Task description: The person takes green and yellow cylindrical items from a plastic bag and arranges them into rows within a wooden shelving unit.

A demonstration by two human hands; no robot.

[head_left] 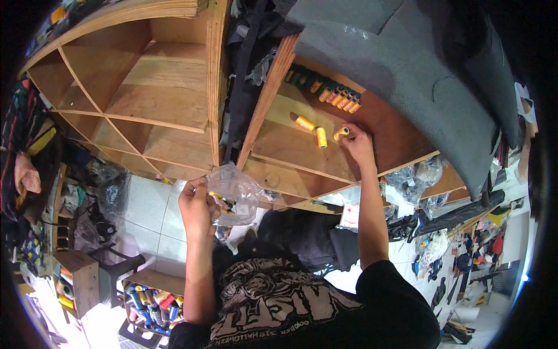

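My left hand (197, 200) is closed on the rim of a clear plastic bag (241, 195), through which a few yellow and dark bits show. Inside a wooden shelf compartment, the fingers of my right hand (357, 144) are wrapped round a yellow thread spool (342, 133). Two more yellow spools lie loose to its left: one on its side (304, 123), the other (321, 138) closer to me. Farther back, several yellow spools (340, 99) stand packed in rows, beside a row of dark green spools (301, 77).
On the left is another wooden shelf unit (212, 75) with divided compartments. Grey fabric (372, 43) drapes over the top of the right unit. A box of mixed coloured spools (154, 302) sits at lower left, near a dark stool (116, 273). Plastic bags (415, 174) hang at the right.
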